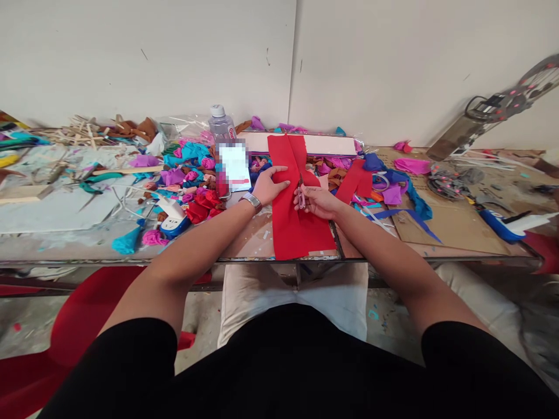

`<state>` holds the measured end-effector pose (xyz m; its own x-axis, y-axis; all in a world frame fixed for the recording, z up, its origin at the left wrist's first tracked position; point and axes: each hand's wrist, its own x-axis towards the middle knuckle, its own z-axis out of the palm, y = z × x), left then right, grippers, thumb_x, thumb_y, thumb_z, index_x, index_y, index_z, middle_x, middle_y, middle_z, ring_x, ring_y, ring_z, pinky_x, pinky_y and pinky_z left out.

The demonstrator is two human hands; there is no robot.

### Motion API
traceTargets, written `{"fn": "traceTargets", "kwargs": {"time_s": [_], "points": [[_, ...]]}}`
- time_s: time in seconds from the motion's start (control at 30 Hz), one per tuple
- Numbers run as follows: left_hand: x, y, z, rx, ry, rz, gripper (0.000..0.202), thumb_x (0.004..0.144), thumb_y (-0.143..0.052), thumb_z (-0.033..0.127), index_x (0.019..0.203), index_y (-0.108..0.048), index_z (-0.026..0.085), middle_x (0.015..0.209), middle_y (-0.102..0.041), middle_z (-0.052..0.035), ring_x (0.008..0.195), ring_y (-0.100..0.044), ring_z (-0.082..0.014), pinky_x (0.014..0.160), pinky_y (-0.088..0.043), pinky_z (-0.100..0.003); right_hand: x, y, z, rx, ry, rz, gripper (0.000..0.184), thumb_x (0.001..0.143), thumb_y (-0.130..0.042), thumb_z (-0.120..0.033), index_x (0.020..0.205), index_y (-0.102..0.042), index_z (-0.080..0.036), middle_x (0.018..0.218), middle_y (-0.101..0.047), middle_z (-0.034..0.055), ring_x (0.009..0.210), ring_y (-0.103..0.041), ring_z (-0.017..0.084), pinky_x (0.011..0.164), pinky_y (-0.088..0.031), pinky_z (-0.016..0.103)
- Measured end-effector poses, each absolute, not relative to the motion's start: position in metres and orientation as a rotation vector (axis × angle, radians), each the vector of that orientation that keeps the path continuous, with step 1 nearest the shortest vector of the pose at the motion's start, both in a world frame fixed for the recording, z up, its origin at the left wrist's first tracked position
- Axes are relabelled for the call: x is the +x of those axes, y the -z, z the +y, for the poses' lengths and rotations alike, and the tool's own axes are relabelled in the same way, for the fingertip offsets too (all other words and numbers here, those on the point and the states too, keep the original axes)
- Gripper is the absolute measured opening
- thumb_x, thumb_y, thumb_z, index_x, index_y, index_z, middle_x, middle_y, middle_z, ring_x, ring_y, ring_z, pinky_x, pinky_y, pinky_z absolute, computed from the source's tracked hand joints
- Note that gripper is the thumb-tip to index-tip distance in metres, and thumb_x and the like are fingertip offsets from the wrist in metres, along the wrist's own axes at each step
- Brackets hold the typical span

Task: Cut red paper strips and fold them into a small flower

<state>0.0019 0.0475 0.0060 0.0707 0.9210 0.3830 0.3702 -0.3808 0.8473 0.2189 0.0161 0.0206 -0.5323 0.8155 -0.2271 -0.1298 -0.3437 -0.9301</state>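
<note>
A long red sheet, cloth or crepe paper, lies over the table's front edge area with a slit running up its middle. My right hand grips a pair of scissors, whose blades point away from me into the slit. On the left part of the sheet rests my left hand, fingers stretched and thumb apart, pressing it down. Right of the scissors lies a smaller red piece. Parts of the blades are hidden by the red material.
A phone leans against a clear bottle left of the sheet. Crumpled coloured scraps surround it. A blue-and-white power strip sits at left front, a blue tool on cardboard at right. A wall stands behind.
</note>
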Motion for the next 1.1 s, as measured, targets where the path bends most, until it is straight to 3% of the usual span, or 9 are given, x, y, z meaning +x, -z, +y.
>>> {"fn": "traceTargets", "kwargs": {"time_s": [0.57, 0.83, 1.1], "points": [[0.0013, -0.0044, 0.0493, 1.833, -1.316, 1.274, 0.047, 0.080, -0.079, 0.026, 0.125, -0.073, 0.019, 0.134, -0.074, -0.0093, 0.124, -0.070, -0.0278, 0.119, -0.051, -0.048, 0.2186, -0.0179, 0.0176, -0.969, -1.918, -1.257, 0.020, 0.107, -0.060, -0.029, 0.094, -0.065, -0.015, 0.074, -0.075, 0.0034, 0.060, -0.075, 0.014, 0.045, -0.052, 0.017], [0.0004, -0.0066, 0.0489, 1.856, -1.371, 1.267, 0.033, 0.086, -0.074, 0.031, 0.118, -0.074, 0.020, 0.128, -0.076, -0.0067, 0.121, -0.070, -0.0252, 0.117, -0.051, -0.045, 0.2177, -0.0254, 0.0130, -0.957, -1.921, -1.256, 0.024, 0.109, -0.054, -0.032, 0.100, -0.067, -0.014, 0.077, -0.076, 0.0046, 0.064, -0.077, 0.015, 0.042, -0.051, 0.017], [-0.0012, -0.0091, 0.0493, 1.865, -1.403, 1.290, 0.041, 0.080, -0.077, 0.024, 0.121, -0.073, 0.020, 0.128, -0.073, -0.0067, 0.122, -0.067, -0.0265, 0.118, -0.048, -0.045, 0.2188, -0.0271, 0.0114, -0.948, -1.933, -1.327, 0.028, 0.111, -0.047, -0.040, 0.115, -0.064, -0.018, 0.076, -0.075, 0.0030, 0.058, -0.074, 0.014, 0.037, -0.048, 0.016]]}}
